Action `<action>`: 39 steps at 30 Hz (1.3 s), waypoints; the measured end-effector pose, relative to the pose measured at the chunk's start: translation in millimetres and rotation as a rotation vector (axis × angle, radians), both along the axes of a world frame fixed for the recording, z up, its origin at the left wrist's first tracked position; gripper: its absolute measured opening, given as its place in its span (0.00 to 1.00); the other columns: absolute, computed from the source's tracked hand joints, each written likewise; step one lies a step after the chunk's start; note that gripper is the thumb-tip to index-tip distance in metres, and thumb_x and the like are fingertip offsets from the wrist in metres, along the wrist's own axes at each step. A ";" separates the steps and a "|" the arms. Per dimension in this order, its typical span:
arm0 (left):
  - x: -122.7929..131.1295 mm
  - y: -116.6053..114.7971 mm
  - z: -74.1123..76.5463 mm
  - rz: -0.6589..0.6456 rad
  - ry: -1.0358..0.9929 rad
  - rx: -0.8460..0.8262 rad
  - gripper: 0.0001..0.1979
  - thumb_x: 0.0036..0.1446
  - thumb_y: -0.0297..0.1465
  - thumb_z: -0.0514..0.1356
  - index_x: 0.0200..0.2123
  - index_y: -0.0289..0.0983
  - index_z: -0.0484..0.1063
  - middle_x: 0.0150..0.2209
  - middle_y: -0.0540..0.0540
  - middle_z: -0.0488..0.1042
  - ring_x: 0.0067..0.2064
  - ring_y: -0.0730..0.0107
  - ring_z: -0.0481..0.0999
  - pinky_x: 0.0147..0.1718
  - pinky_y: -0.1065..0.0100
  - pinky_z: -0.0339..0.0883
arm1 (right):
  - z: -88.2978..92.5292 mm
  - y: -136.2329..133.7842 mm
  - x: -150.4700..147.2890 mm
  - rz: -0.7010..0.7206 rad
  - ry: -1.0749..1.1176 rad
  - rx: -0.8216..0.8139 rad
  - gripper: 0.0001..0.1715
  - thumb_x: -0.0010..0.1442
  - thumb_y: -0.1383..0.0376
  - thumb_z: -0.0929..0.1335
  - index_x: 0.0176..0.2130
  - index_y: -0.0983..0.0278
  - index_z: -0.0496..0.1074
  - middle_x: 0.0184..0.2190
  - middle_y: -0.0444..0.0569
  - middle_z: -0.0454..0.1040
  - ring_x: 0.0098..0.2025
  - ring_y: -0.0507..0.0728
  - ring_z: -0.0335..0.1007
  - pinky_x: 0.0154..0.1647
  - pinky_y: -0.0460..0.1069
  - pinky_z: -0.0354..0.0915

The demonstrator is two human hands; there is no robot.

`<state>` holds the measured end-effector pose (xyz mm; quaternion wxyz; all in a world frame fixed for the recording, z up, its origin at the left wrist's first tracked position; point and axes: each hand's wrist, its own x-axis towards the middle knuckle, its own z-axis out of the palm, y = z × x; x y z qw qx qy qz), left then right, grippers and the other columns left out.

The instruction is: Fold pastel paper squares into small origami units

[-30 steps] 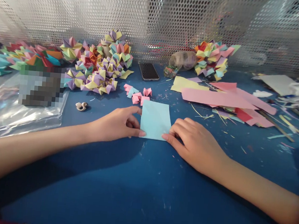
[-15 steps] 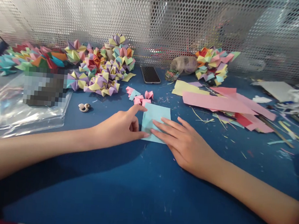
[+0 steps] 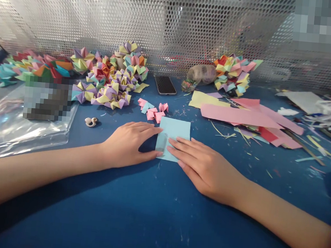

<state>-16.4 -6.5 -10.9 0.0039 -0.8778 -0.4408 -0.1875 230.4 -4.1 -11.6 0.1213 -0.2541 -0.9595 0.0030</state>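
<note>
A light blue square of paper [image 3: 179, 128] lies on the blue table in front of me. Its left side looks slightly raised, with a shadow beneath it. My left hand [image 3: 127, 142] holds that side, forefinger at the upper corner and thumb at the lower corner. Flat across the paper's lower right part rest the stretched fingers of my right hand [image 3: 208, 166]. Just beyond the sheet is a small group of folded pink and blue paper pieces [image 3: 154, 112].
Folded paper flowers [image 3: 113, 90] crowd the back left, near a clear plastic bag [image 3: 46, 131] and a small ring-like object [image 3: 91, 122]. A phone [image 3: 165, 85] lies at the back. Pink paper sheets [image 3: 241, 116] and scraps spread to the right, before a perforated metal panel [image 3: 151, 22].
The left hand's fingers have flattened and spread along the paper's left side, which now looks raised. My right hand has slid slightly lower on the paper.
</note>
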 end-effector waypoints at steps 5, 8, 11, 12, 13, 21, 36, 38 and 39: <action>-1.5 -0.1 -1.3 -0.048 0.051 -0.001 0.25 0.60 0.46 0.52 0.54 0.38 0.68 0.55 0.43 0.71 0.57 0.57 0.69 0.56 0.54 0.63 | 0.6 -1.3 1.2 -0.006 -0.029 -0.005 0.24 0.67 0.67 0.57 0.60 0.67 0.62 0.61 0.54 0.61 0.64 0.60 0.56 0.62 0.63 0.58; -1.9 -0.8 -0.2 -0.060 0.085 0.012 0.25 0.61 0.46 0.51 0.55 0.38 0.68 0.56 0.44 0.70 0.58 0.57 0.67 0.56 0.54 0.63 | 0.2 -1.9 0.8 -0.001 -0.019 0.002 0.24 0.67 0.66 0.57 0.60 0.68 0.62 0.61 0.54 0.62 0.64 0.61 0.56 0.62 0.63 0.58; -1.6 -1.4 0.9 -0.069 0.114 0.045 0.24 0.62 0.45 0.50 0.55 0.38 0.68 0.56 0.44 0.70 0.58 0.57 0.68 0.54 0.54 0.64 | -0.2 -1.8 0.3 0.002 0.001 0.000 0.23 0.66 0.67 0.58 0.59 0.67 0.64 0.60 0.55 0.63 0.63 0.61 0.57 0.61 0.64 0.59; -1.4 -1.7 1.1 -0.069 0.120 0.059 0.24 0.62 0.45 0.50 0.54 0.38 0.68 0.56 0.43 0.71 0.57 0.56 0.68 0.54 0.54 0.65 | -0.2 -1.7 0.3 0.002 0.005 -0.003 0.23 0.66 0.67 0.58 0.59 0.67 0.64 0.60 0.55 0.63 0.63 0.61 0.57 0.61 0.64 0.59; -1.0 -2.0 1.3 -0.069 0.122 0.071 0.24 0.62 0.45 0.50 0.54 0.37 0.68 0.55 0.43 0.71 0.57 0.56 0.69 0.53 0.54 0.65 | -0.1 -1.6 0.3 0.002 0.008 -0.006 0.23 0.66 0.67 0.58 0.59 0.66 0.64 0.60 0.54 0.63 0.63 0.61 0.57 0.61 0.64 0.59; 2.1 -5.6 2.3 -0.009 0.069 0.116 0.23 0.59 0.44 0.53 0.50 0.35 0.70 0.51 0.40 0.74 0.55 0.55 0.71 0.50 0.56 0.66 | 1.4 -1.3 0.2 0.001 -0.010 -0.004 0.24 0.66 0.67 0.59 0.61 0.63 0.61 0.61 0.52 0.62 0.63 0.61 0.56 0.61 0.64 0.59; 0.8 -4.8 9.7 -0.071 0.215 -0.058 0.25 0.64 0.44 0.46 0.60 0.41 0.61 0.61 0.47 0.62 0.63 0.55 0.61 0.59 0.48 0.54 | 15.8 3.1 7.6 0.060 -0.041 0.066 0.21 0.66 0.62 0.60 0.54 0.64 0.69 0.55 0.51 0.70 0.58 0.61 0.64 0.59 0.63 0.57; 0.5 -4.6 10.6 -0.070 0.216 -0.067 0.26 0.64 0.45 0.46 0.60 0.41 0.61 0.61 0.48 0.63 0.63 0.54 0.61 0.59 0.48 0.53 | 22.4 5.4 13.9 0.158 0.000 0.096 0.15 0.63 0.63 0.62 0.44 0.63 0.75 0.46 0.49 0.77 0.51 0.59 0.70 0.60 0.61 0.56; 0.2 -4.2 10.4 -0.074 0.215 -0.062 0.26 0.63 0.45 0.46 0.60 0.41 0.61 0.61 0.47 0.63 0.63 0.54 0.61 0.59 0.47 0.53 | 24.7 6.1 16.1 0.177 0.030 0.103 0.13 0.61 0.64 0.63 0.39 0.62 0.77 0.41 0.48 0.79 0.47 0.58 0.71 0.60 0.60 0.55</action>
